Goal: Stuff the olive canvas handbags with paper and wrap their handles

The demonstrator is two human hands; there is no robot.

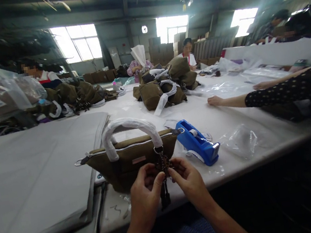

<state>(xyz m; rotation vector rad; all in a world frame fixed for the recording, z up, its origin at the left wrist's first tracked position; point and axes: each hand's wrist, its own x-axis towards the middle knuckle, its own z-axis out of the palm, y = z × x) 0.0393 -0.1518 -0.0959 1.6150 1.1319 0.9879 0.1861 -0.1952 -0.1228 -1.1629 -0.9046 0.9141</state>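
An olive handbag (126,156) stands upright at the table's front edge, its zip running along the top and its handles (129,123) wrapped in white. From a ring at the base of one handle hangs a dark bag charm (162,164) with beads or links and a tassel below. My left hand (147,188) pinches the charm from the left, thumb and fingers together. On the other side my right hand (186,178) grips it too, thumb tip close to the left one. The fine parts between the fingertips are too small to make out.
Right of the bag sits a blue tape dispenser (198,141), with a crumpled clear plastic bag (242,140) beyond it. Grey sheets (35,169) are stacked at left. More olive bags (165,85) are piled ahead. A co-worker's arm (232,102) reaches in from the right.
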